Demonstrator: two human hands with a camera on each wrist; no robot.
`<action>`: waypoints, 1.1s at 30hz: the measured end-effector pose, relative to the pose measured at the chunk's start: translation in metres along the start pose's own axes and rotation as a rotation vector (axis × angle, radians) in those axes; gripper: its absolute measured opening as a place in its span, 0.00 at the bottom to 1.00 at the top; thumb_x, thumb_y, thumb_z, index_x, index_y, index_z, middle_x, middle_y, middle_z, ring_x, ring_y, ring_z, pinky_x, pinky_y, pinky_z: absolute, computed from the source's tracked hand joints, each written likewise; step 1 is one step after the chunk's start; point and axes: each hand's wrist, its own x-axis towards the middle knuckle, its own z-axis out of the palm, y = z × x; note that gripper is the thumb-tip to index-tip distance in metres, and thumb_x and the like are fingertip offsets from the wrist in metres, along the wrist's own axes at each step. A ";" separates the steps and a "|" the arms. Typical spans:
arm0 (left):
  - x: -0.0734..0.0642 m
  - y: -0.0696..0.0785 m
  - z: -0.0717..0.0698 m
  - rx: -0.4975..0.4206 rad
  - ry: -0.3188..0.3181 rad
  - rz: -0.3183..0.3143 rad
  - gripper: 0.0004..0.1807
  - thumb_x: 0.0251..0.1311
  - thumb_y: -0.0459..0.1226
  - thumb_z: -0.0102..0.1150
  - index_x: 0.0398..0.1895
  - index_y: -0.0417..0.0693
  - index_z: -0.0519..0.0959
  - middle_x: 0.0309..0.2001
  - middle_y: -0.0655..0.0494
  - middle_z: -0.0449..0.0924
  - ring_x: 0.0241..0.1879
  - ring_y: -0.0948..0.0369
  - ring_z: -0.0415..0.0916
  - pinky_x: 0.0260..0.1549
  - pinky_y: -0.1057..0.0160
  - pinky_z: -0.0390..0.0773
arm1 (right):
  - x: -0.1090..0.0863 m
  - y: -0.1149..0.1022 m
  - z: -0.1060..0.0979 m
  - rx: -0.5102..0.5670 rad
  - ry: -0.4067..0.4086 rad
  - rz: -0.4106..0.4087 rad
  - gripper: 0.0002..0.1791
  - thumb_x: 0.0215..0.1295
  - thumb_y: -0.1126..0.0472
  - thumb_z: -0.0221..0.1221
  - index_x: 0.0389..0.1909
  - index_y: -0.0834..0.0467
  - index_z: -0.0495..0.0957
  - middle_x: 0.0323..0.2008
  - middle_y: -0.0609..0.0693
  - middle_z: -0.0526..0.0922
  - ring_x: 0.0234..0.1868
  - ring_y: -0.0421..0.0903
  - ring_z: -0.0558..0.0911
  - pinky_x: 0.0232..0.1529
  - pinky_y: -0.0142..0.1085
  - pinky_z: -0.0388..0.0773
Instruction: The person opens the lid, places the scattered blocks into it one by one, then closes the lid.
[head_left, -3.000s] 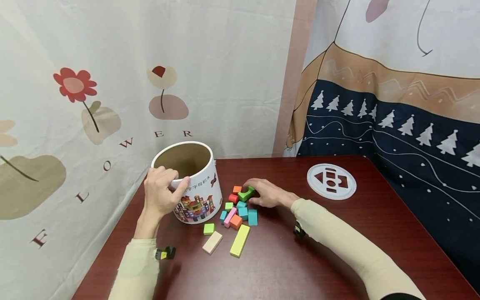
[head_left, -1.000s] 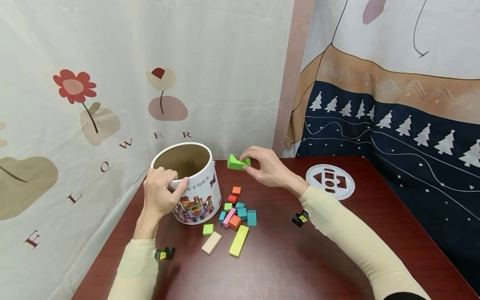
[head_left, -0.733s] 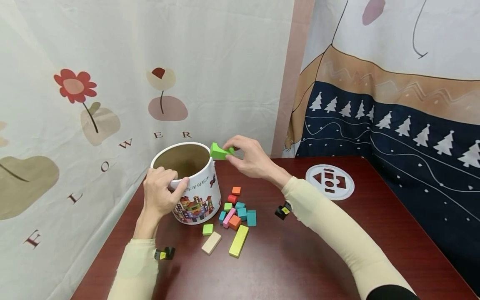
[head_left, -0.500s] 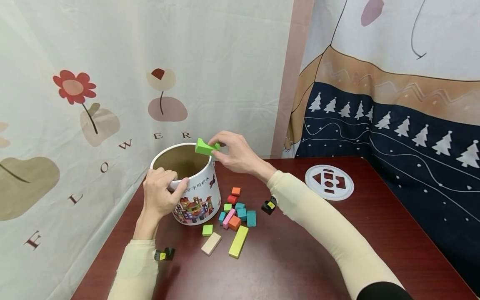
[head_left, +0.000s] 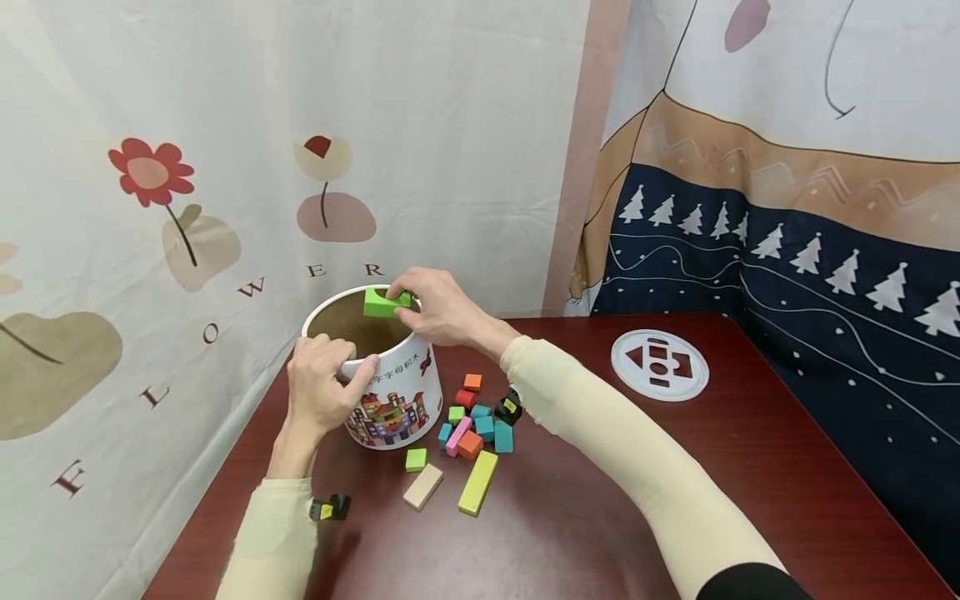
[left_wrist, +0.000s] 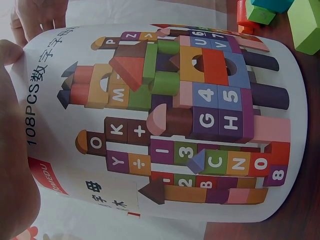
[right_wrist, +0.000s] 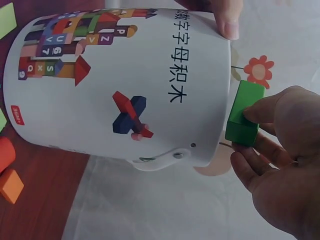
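Note:
A white bucket (head_left: 408,383) printed with block pictures stands upright at the left of the table. My left hand (head_left: 322,379) grips its near rim, fingers over the edge and thumb along the outside. Above the mouth of the bucket, my right hand (head_left: 438,307) pinches a green toy block (head_left: 378,303) with a curved notch between thumb and fingers. In the right wrist view that green block (right_wrist: 245,112) is right at the rim. Several loose blocks, among them an orange block (head_left: 470,444) and a long yellow block (head_left: 477,483), lie beside the bucket. Its bottom inside is hidden.
A round white lid (head_left: 660,365) with shaped cutouts lies at the back right of the dark red table (head_left: 600,500). A beige block (head_left: 423,487) and a light green block (head_left: 416,459) lie in front of the bucket. A printed curtain (head_left: 465,167) hangs behind the table.
My right hand has picked up the notched green block from the pile, raised it and carried it left over the bucket's mouth. The left hand has kept its grip on the rim.

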 end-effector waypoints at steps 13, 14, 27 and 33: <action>0.000 0.001 0.001 -0.005 0.001 0.000 0.25 0.65 0.51 0.59 0.16 0.48 0.65 0.15 0.54 0.63 0.21 0.53 0.59 0.36 0.46 0.61 | 0.003 -0.005 0.003 0.036 -0.061 0.001 0.21 0.80 0.60 0.65 0.69 0.61 0.83 0.69 0.56 0.87 0.70 0.54 0.85 0.75 0.45 0.79; 0.000 0.001 0.001 -0.006 0.001 0.000 0.25 0.65 0.51 0.59 0.16 0.48 0.65 0.15 0.54 0.63 0.21 0.53 0.59 0.36 0.46 0.61 | 0.003 -0.005 0.003 0.047 -0.070 0.005 0.23 0.81 0.59 0.65 0.72 0.61 0.81 0.71 0.56 0.86 0.73 0.55 0.84 0.77 0.46 0.78; 0.000 0.001 0.000 -0.002 -0.001 0.004 0.25 0.65 0.50 0.59 0.16 0.48 0.65 0.14 0.55 0.63 0.21 0.55 0.58 0.36 0.46 0.61 | 0.002 -0.003 0.003 0.115 -0.129 0.047 0.48 0.77 0.40 0.66 0.90 0.51 0.58 0.90 0.50 0.63 0.91 0.51 0.63 0.90 0.49 0.61; 0.000 0.001 0.000 0.002 -0.003 0.000 0.26 0.66 0.52 0.59 0.16 0.48 0.65 0.14 0.54 0.62 0.21 0.55 0.58 0.36 0.46 0.62 | 0.000 -0.003 0.003 0.119 -0.135 0.050 0.55 0.73 0.35 0.68 0.92 0.46 0.54 0.92 0.46 0.58 0.93 0.45 0.56 0.92 0.48 0.57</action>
